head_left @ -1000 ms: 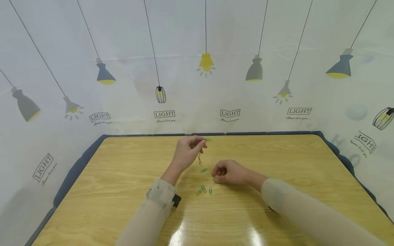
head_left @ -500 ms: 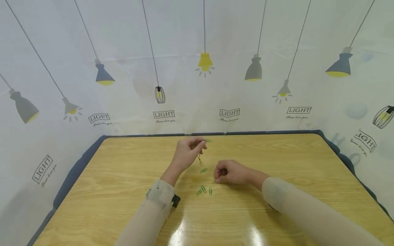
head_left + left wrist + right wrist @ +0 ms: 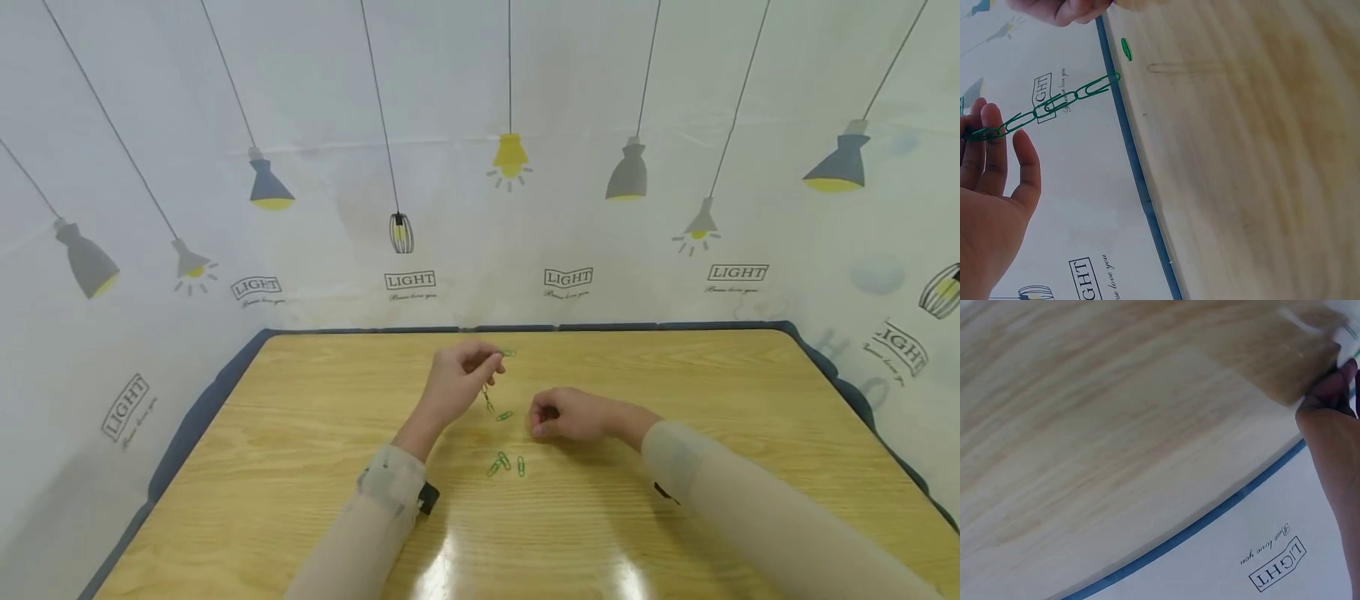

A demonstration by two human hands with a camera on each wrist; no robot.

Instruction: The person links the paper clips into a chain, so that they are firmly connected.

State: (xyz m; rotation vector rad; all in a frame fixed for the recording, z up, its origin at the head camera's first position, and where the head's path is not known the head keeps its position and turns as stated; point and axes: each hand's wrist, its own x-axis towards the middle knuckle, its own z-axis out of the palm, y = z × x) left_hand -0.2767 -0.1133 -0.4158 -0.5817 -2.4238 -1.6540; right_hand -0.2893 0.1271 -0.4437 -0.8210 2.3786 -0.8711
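Observation:
My left hand (image 3: 459, 373) pinches a chain of linked green paper clips (image 3: 1060, 100). Part of this chain hangs below the fingers, and one green clip (image 3: 509, 353) sticks out past the fingertips in the head view. Near the table top, my right hand (image 3: 572, 414) has its thumb and curled fingers pinched together on a paper clip that is mostly hidden. A single green paper clip (image 3: 505, 416) lies on the table between the hands. In the right wrist view, the right hand (image 3: 1338, 437) shows at the right edge, its fingertips dark and blurred.
Several loose green paper clips (image 3: 521, 467) lie on the wooden table (image 3: 315, 467), nearer to me than the hands. A dark blue edge (image 3: 360, 331) borders the table. Behind it stands a pale wall covering (image 3: 465, 275) printed with hanging lamps.
The right hand has lifted slightly and shifted a little right, and the clip at its fingertips is no longer plainly visible. The left hand has lowered slightly with its chain. The head view has shifted a little.

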